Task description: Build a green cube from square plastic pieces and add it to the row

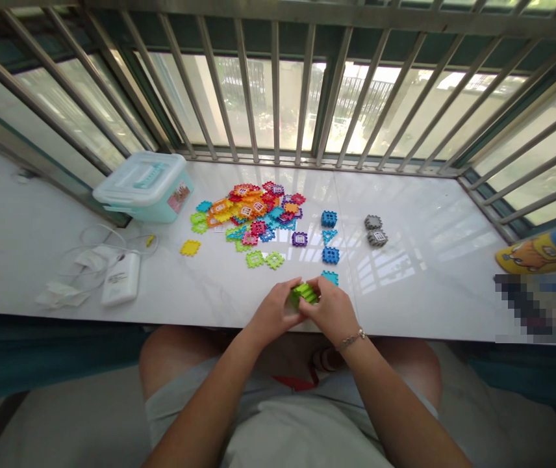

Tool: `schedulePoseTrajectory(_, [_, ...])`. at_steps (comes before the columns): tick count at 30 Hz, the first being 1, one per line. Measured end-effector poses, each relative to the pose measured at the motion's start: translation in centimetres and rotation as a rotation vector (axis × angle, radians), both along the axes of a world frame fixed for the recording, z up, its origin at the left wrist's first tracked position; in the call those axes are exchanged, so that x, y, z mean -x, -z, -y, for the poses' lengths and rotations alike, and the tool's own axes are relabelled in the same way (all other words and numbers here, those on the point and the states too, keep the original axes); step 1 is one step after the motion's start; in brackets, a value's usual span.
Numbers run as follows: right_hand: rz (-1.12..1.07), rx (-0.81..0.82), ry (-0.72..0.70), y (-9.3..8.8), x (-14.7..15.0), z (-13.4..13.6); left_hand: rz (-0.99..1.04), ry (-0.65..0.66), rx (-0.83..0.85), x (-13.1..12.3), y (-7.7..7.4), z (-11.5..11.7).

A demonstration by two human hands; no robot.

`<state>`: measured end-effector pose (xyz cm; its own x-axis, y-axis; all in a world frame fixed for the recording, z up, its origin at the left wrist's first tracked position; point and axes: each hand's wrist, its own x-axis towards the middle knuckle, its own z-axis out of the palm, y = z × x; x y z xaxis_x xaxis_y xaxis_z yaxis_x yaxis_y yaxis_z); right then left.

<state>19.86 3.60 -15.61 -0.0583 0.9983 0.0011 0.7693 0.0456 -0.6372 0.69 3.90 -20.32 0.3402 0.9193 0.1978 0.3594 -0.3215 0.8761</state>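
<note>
Steel window bars [275, 91] running along far and side edges of white stone table [434, 195]. Bright daylight pouring through window glass [290, 97], throwing barred reflections across tabletop. Teal panel [39, 357] spanning below table edge, grey floor [63, 429] showing underneath.

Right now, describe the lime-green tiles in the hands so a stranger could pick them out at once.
Start at the white stone counter. Near its front edge, the left hand and right hand meet in front of the colourful tile heap. Between them sit the lime-green tiles, the only ones being held.
</note>
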Motion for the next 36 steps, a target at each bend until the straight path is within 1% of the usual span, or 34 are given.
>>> schedulePoseTrajectory(2, [-0.16,0.045,-0.086,0.1,-1.6,-0.3,0.083,0.083,0.129,0.9,-0.5,-0.4])
schedulePoseTrajectory(4, [-0.323,0.107,-0.195,0.3,-3.0,-0.7,0.13,0.136,0.226,1.6,-1.0,-0.9])
schedulePoseTrajectory(6, [-0.423,0.176,-0.275,0.5,-4.0,-1.1,0.153,0.188,0.304,1.7,-1.4,-1.3])
schedulePoseTrajectory(9, [-0.46,0.273,-0.365,0.5,-4.7,-1.9,0.19,0.233,0.43,1.3,-1.8,-1.7])
schedulePoseTrajectory(11, [-0.452,0.326,-0.435,0.3,-4.8,-2.6,0.206,0.241,0.508,1.0,-1.9,-1.8])
schedulePoseTrajectory(13, [-0.446,0.348,-0.47,0.2,-4.8,-3.2,0.214,0.234,0.564,0.7,-2.0,-2.0])
schedulePoseTrajectory(16, [-0.426,0.33,-0.465,0.1,-4.8,-3.8,0.227,0.178,0.597,0.5,-1.7,-2.2])
schedulePoseTrajectory(20, [-0.346,0.25,-0.371,-0.3,-4.7,-3.5,0.299,0.018,0.607,0.2,-1.2,-2.3])
schedulePoseTrajectory(22, [-0.263,0.136,-0.35,-0.6,-4.3,-2.7,0.385,-0.088,0.633,-0.2,-1.0,-2.3])
schedulePoseTrajectory(24, [-0.142,-0.024,-0.362,-0.9,-3.5,-1.9,0.46,-0.181,0.657,-0.7,-0.9,-2.3])
schedulePoseTrajectory(26, [-0.015,-0.154,-0.364,-0.9,-2.4,-1.1,0.501,-0.247,0.666,-1.3,-0.8,-2.3])
schedulePoseTrajectory(27, [0.04,-0.189,-0.356,-0.8,-1.8,-0.9,0.511,-0.273,0.664,-1.7,-0.7,-2.3])
schedulePoseTrajectory(31, [0.176,-0.223,-0.309,-0.3,-0.1,-0.8,0.525,-0.33,0.648,-2.5,-0.1,-2.1])
schedulePoseTrajectory(34, [0.186,-0.227,-0.295,-0.1,0.3,-1.2,0.531,-0.335,0.639,-2.6,0.0,-2.1])
schedulePoseTrajectory(36, [0.162,-0.232,-0.305,-0.1,0.3,-1.5,0.534,-0.329,0.641,-2.4,-0.2,-2.0])
